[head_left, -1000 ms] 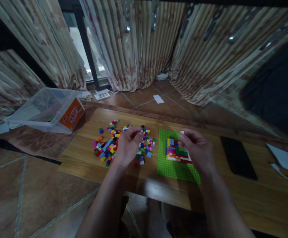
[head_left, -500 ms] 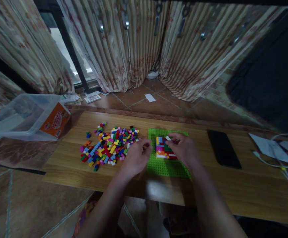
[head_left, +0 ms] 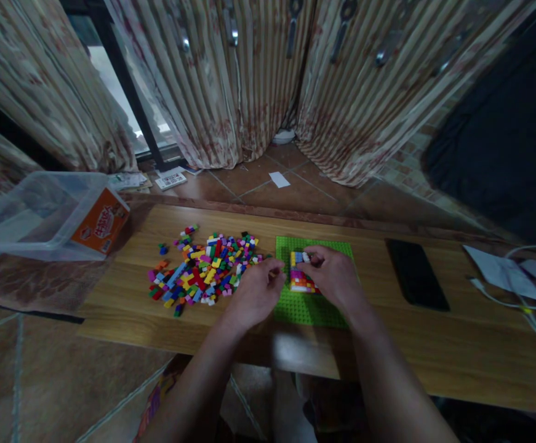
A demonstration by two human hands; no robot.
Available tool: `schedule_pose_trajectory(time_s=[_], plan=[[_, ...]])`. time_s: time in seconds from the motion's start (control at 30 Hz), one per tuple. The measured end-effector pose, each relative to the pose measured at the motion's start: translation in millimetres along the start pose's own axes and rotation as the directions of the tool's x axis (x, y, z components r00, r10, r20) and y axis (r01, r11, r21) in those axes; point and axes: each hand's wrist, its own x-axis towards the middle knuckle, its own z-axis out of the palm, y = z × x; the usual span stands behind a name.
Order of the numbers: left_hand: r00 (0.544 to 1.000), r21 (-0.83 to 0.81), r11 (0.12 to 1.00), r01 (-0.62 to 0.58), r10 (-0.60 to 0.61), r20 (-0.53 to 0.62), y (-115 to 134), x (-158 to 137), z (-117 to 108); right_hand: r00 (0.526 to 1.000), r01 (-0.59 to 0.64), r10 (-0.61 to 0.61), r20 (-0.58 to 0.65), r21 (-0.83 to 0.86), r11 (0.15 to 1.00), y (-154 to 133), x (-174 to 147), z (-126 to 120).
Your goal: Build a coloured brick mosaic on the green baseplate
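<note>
On the wooden table lies a green studded baseplate (head_left: pixel 314 312). A block of coloured toy bricks (head_left: pixel 297 278) is built on its upper left part. My right hand (head_left: pixel 332 274) is over this block, thumb and forefinger pinching a small white brick (head_left: pixel 307 255) at its far edge, beside light blue bricks. Just left of the baseplate, my left hand (head_left: pixel 261 286) hovers with fingers curled and tips together; whatever they hold, if anything, is too small to make out. A pile of loose bricks (head_left: pixel 203 271) in many colours spreads left of that hand.
A clear plastic box (head_left: pixel 60 246) with an orange label stands at the left. Right of the baseplate lies a black phone (head_left: pixel 416 274). Further right are a white sheet (head_left: pixel 503 274) and white cables (head_left: pixel 493 299). Striped curtains (head_left: pixel 258 92) hang behind the table.
My right hand has moved slightly left and down with the white brick, from above the block to its far edge. My left hand has barely moved.
</note>
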Motion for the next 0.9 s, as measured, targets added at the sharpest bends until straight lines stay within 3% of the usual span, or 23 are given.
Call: schedule_pose_trajectory(time_s=[0.37, 0.9], plan=[[1.0, 0.031, 0.999, -0.016, 0.016, -0.008, -1.8, -0.6, 0.4, 0.992, 0.025, -0.037, 0.124, 0.094, 0.995, 3.8, -0.3, -7.0], [1.0, 0.042, 0.999, -0.015, 0.015, -0.002, -0.9, -1.6, -0.7, 0.992, 0.024, -0.045, 0.114, 0.177, 0.984, 12.5, 3.0, -4.9]])
